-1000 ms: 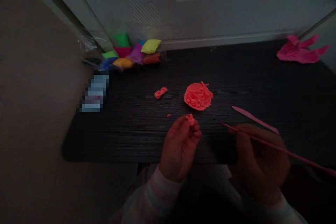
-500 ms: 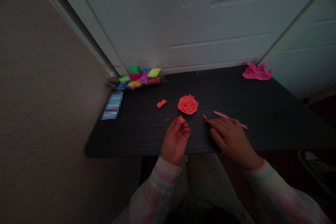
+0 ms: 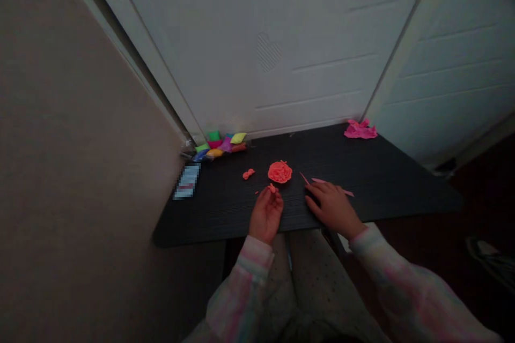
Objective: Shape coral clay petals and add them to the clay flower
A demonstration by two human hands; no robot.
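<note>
My left hand (image 3: 265, 213) pinches a small bit of orange clay (image 3: 272, 188) at its fingertips, just in front of a round orange clay flower (image 3: 280, 172) on the dark table (image 3: 386, 182). My right hand (image 3: 330, 206) rests flat on the table to the right, fingers stretched out over a thin pink stick (image 3: 304, 178). A flat pink modelling tool (image 3: 332, 186) lies just beyond that hand. Another small orange clay piece (image 3: 248, 173) sits left of the flower.
Several coloured clay packets (image 3: 219, 144) lie at the table's back left by the wall. A crumpled pink wrapper (image 3: 360, 130) sits at the back right. A blurred card (image 3: 187, 183) lies near the left edge. White panelled doors stand behind the table.
My right hand has lowered the pink stick onto the table and now lies flat over it. The view has pulled back and up. My left hand keeps its clay bit.
</note>
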